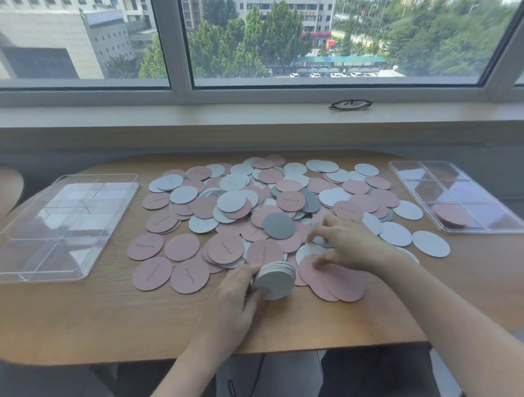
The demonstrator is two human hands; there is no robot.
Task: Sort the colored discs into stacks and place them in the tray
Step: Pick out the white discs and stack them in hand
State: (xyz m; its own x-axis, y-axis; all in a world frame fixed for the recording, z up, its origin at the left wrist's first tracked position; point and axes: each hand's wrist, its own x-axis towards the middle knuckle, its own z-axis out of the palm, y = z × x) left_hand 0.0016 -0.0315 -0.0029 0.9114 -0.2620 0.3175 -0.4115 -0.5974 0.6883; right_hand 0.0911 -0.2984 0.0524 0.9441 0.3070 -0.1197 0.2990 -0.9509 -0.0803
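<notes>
Discs: a loose pile of pink, white and grey discs (255,205) is spread over the middle of the wooden table (108,317), many overlapping, some pink ones with handwriting on them.
Left hand: the left hand (233,296) grips a stack of white discs (275,279), fingers and thumb curled round its edge; the stack is tilted on its side at the near edge of the pile.
Right hand: the right hand (347,242) lies just right of the stack with fingers bent down onto the discs; its fingertips touch a white disc (311,252) and the pink discs (331,281) fanned out under the wrist. Whether it pinches one, I cannot tell.
Grey disc: one dark grey disc (278,225) lies on top of the pile, just beyond both hands.
Left tray: a clear tray (36,273) with dividers stands at the table's left end, apart from the pile.
Right tray: a second clear tray (523,229) stands at the right end; a stack of pink discs (451,214) lies in its nearest compartment.
Windowsill: a pair of glasses (350,104) rests on the windowsill (187,123) behind the table.
</notes>
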